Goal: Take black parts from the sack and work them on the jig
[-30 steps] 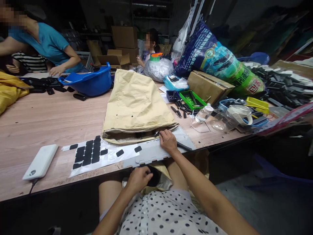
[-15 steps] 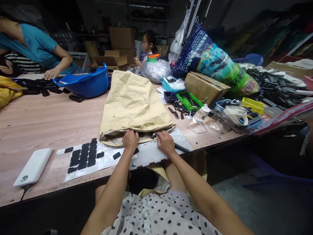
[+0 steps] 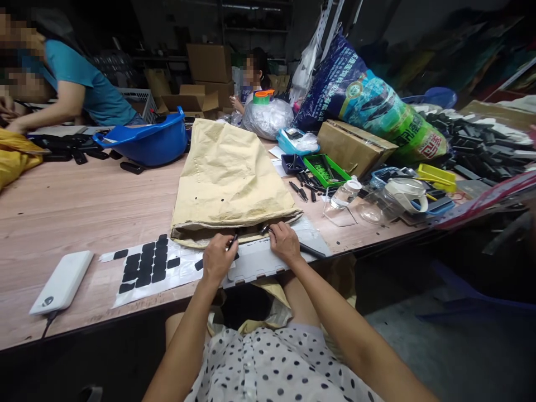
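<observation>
My left hand is closed, pinching a small black piece between thumb and fingers, just in front of a yellow sack. The sack lies on the table with its mouth gaping towards me; dark items inside are mostly hidden. My right hand is closed around what looks like a hammer, its shiny metal end poking out on the left and its black handle on the right. Beneath both hands lies a grey-white board. A white sheet with several black rounded stickers is left of it.
A white power bank with a cable sits at the left. Beyond are a blue basin and a co-worker in a blue shirt. On the right are a green tray, a bottle, a clear jug and a cardboard box.
My left hand has drawn back from the sack's mouth towards me, and a small black piece now shows in it. My right hand stays in place. The co-worker's arm has moved left.
</observation>
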Demonstrator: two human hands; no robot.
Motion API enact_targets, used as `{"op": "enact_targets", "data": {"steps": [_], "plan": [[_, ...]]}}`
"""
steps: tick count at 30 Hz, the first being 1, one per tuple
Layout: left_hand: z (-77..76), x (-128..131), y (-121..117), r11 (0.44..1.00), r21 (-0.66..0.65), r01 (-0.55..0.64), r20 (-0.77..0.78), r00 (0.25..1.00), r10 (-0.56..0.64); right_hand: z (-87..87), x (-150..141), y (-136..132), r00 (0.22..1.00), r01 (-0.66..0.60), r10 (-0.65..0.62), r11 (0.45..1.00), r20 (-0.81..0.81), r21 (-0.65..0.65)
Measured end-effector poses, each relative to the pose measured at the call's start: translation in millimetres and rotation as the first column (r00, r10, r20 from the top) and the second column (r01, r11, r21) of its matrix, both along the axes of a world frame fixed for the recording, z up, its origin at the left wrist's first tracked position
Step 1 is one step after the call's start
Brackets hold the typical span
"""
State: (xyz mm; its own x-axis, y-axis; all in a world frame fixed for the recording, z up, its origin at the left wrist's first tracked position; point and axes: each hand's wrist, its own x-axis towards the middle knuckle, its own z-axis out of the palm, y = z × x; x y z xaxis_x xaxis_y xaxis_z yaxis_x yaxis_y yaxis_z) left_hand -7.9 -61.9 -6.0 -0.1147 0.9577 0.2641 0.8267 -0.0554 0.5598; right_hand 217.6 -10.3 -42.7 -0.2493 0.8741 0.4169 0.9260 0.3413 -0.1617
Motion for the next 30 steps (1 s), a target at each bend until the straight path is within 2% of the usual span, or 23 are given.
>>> {"op": "enact_targets", "data": {"steps": [2,4,8,12,18,21,27,30], "plan": [[-6.4,4.6,-19.7,0.994,0.027,0.11,-0.007,0.994,-0.11,-0.1,-0.3,0.1,1.0,0.005,-0.005,1.0,-0.001,0.003],[-14.2,9.2,-31.6,0.987,0.027,0.158,-0.032,0.987,-0.157,0.1,-0.3,0.1,1.0,0.009,-0.009,1.0,0.0,0.012],[-26.4,12.9,-34.4,0.988,0.034,0.148,-0.087,0.986,-0.145,0.4,0.6,0.1,1.0,0.01,-0.01,1.0,0.007,0.018],[-29.6,12.9,-34.5,0.987,0.059,0.151,-0.104,0.984,-0.145,-0.7,1.7,0.4,1.0,0.002,-0.002,1.0,0.005,0.021],[-34.5,4.5,-43.2,0.974,0.112,0.198,0.013,0.98,-0.201,0.1,2.1,0.2,1.0,0.006,-0.006,1.0,0.009,0.008],[-37.2,-2.4,-36.4,0.974,0.114,0.198,0.062,0.977,-0.206,2.4,1.5,-0.1,1.0,0.008,-0.008,1.0,0.018,0.008],[-38.2,-3.3,-7.7,0.977,0.116,0.18,0.1,0.976,-0.192,3.0,1.5,-0.3,1.0,0.0,0.0,1.0,0.026,0.023],[-39.5,-4.6,-3.1,0.977,0.11,0.184,0.13,0.972,-0.198,1.6,3.5,1.0,1.0,-0.015,0.015,0.999,0.015,0.036]]}}
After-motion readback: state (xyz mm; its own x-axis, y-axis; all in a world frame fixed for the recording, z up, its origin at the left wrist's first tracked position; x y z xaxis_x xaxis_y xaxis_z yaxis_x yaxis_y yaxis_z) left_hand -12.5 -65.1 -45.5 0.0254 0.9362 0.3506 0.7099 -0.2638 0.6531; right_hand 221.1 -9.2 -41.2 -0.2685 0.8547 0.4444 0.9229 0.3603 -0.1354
